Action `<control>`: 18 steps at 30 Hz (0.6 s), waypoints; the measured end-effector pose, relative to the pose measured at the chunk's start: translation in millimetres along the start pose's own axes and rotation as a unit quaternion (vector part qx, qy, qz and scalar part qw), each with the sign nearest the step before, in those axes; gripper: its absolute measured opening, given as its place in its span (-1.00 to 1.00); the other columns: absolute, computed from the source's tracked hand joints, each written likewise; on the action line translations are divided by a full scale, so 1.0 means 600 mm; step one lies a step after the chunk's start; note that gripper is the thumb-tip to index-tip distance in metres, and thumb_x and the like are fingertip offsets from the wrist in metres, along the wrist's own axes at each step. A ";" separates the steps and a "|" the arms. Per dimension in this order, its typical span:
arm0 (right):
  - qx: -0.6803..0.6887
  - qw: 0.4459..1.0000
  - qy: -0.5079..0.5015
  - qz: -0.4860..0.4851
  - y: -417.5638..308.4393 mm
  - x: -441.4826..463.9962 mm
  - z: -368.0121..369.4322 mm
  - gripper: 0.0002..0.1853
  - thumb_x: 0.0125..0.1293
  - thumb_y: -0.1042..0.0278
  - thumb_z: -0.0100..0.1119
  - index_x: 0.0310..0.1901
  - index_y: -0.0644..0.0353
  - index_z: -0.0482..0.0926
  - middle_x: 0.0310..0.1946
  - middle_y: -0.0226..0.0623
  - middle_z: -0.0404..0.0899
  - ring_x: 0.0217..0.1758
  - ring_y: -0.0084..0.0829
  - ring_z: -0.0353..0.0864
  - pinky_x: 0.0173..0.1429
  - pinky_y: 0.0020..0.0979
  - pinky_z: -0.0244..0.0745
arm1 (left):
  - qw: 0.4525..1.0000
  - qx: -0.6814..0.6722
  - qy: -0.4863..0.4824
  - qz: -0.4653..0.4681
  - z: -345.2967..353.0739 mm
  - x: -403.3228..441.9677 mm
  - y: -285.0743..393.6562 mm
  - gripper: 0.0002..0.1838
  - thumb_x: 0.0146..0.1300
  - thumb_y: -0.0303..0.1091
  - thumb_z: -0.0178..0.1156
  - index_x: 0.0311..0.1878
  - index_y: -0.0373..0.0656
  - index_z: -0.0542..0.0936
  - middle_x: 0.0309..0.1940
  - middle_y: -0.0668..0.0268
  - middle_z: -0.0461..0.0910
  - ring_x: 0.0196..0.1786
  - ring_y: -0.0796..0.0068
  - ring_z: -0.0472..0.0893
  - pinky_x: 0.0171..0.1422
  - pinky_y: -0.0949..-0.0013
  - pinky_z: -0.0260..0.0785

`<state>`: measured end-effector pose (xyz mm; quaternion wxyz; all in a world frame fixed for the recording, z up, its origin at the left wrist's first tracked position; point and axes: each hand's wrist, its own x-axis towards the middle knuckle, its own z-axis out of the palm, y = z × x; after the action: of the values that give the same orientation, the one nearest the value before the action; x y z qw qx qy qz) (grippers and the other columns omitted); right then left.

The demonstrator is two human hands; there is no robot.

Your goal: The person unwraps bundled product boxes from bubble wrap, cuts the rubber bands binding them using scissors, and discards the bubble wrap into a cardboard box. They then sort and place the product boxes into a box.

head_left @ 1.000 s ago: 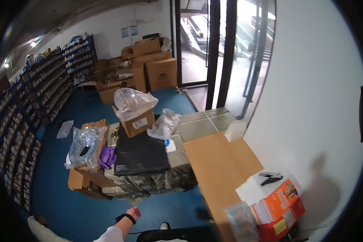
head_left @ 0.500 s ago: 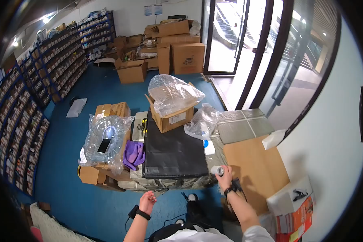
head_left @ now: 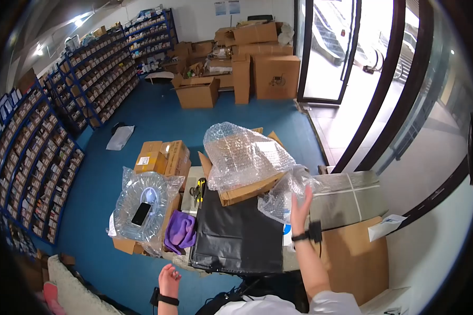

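Here, right hand (head_left: 300,207) outstretched, released, by the plastic bag (head_left: 276,203) beside the box (head_left: 249,193); touching, I can't tell | left hand (head_left: 169,281) loosely curled, released, near the black package (head_left: 236,236)'s front edge | bubble wrap (head_left: 242,155) bulges behind | blue floor (head_left: 105,181) runs toward shelves (head_left: 34,157)

Stocked blue-framed shelves (head_left: 104,79) and a glass door (head_left: 327,52) flank the blue floor (head_left: 101,194).

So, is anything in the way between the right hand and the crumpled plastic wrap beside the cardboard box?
Nothing visible: the right hand overlaps the crumpled plastic wrap in this view, though contact can't be told. The cardboard box sits to the wrap's left, not between them.
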<state>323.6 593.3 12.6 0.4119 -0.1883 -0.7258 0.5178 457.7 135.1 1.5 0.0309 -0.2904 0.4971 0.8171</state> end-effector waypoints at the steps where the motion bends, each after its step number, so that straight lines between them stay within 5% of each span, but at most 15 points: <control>1: 0.082 0.996 0.031 0.036 -0.029 0.051 0.033 -0.25 0.13 0.28 0.26 0.28 0.36 0.11 0.28 0.02 0.14 0.36 -0.08 0.10 0.41 -0.20 -0.02 | 1.000 -0.003 -0.019 0.005 0.034 0.000 0.008 -0.83 0.26 -0.35 -0.01 -0.10 -0.08 0.44 -0.39 0.48 0.47 -0.35 0.57 0.46 -0.20 0.36 0.34; 4: 0.043 0.993 0.083 0.073 0.007 0.161 0.126 -0.33 0.15 0.30 0.24 0.25 0.31 0.18 0.21 -0.02 0.25 0.30 -0.13 0.19 0.36 -0.21 0.07 | 0.997 0.011 -0.071 0.004 0.111 0.012 0.024 -0.86 0.26 -0.36 -0.01 -0.12 -0.07 0.45 -0.40 0.48 0.47 -0.35 0.57 0.48 -0.20 0.38 0.35; 6: -0.201 0.969 -0.090 0.113 0.018 0.190 0.145 -0.53 0.18 0.31 0.21 0.10 0.27 0.38 0.02 -0.14 0.46 0.12 -0.21 0.41 0.21 -0.25 0.27 | 0.996 0.000 -0.083 0.014 0.160 0.006 0.041 -0.88 0.25 -0.39 0.00 -0.15 -0.08 0.45 -0.41 0.47 0.48 -0.37 0.58 0.48 -0.19 0.39 0.37; 7: -0.198 0.969 -0.088 0.115 0.024 0.201 0.143 -0.53 0.18 0.31 0.21 0.10 0.27 0.38 0.02 -0.14 0.46 0.12 -0.21 0.41 0.21 -0.25 0.27 | 0.996 0.009 -0.092 0.013 0.175 0.010 0.046 -0.88 0.25 -0.39 0.00 -0.16 -0.09 0.45 -0.41 0.46 0.48 -0.36 0.57 0.49 -0.19 0.39 0.37; 9: -0.026 0.996 -0.081 -0.042 0.013 0.217 0.121 -0.73 0.19 0.32 0.21 -0.10 0.23 0.52 -0.23 -0.30 0.57 -0.17 -0.38 0.53 -0.04 -0.36 0.40 | 0.994 0.017 -0.110 0.010 0.192 0.019 0.052 -0.90 0.25 -0.43 0.01 -0.18 -0.11 0.45 -0.40 0.42 0.48 -0.34 0.56 0.49 -0.18 0.40 0.38; 11: 0.127 0.991 0.025 -0.031 -0.026 0.228 0.077 -0.86 0.28 0.34 0.13 -0.20 0.19 0.55 -0.38 -0.48 0.51 -0.35 -0.65 0.41 -0.26 -0.59 0.33 | 0.991 0.029 -0.127 0.016 0.204 0.035 0.051 -0.91 0.25 -0.45 0.01 -0.19 -0.12 0.45 -0.40 0.41 0.48 -0.34 0.56 0.49 -0.17 0.41 0.38; 13: 0.203 0.970 0.133 0.026 -0.050 0.236 0.005 -0.83 0.31 0.35 0.09 -0.11 0.15 0.48 -0.39 -0.50 0.46 -0.39 -0.69 0.37 -0.30 -0.61 0.31 | 0.986 0.061 -0.151 0.043 0.224 0.049 0.056 -0.86 0.24 -0.52 0.00 -0.15 -0.16 0.47 -0.37 0.37 0.49 -0.28 0.56 0.49 -0.11 0.45 0.37; 14: 0.224 0.949 0.204 0.083 0.005 0.250 -0.030 -0.83 0.33 0.37 0.05 -0.09 0.17 0.46 -0.36 -0.47 0.44 -0.35 -0.69 0.36 -0.28 -0.60 0.33 | 0.986 0.059 -0.152 0.043 0.246 0.055 0.060 -0.86 0.24 -0.52 0.00 -0.15 -0.16 0.47 -0.37 0.37 0.49 -0.28 0.56 0.49 -0.11 0.45 0.37; 16: 0.170 0.938 0.296 0.058 0.062 0.245 -0.099 -0.75 0.26 0.54 -0.01 -0.02 0.30 0.41 -0.13 -0.33 0.46 -0.05 -0.46 0.42 0.13 -0.44 0.32 | 0.945 0.197 -0.187 0.185 0.299 0.065 0.065 -0.76 0.20 -0.53 0.09 -0.04 -0.21 0.47 -0.23 0.32 0.54 -0.15 0.48 0.53 0.01 0.39 0.37; 18: 0.085 0.952 0.288 0.056 0.145 0.215 -0.158 -0.75 0.25 0.60 -0.04 -0.02 0.33 0.40 -0.08 -0.26 0.47 -0.01 -0.41 0.44 0.15 -0.41 0.34 | 0.858 0.332 -0.227 0.318 0.365 0.077 0.070 -0.62 0.15 -0.54 0.13 0.08 -0.24 0.44 -0.02 0.22 0.52 0.06 0.36 0.50 0.17 0.34 0.30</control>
<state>309.2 774.5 -2.5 0.5882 -0.3346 -0.5177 0.5236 307.9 284.5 85.4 -0.0240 0.1047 0.7835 0.6121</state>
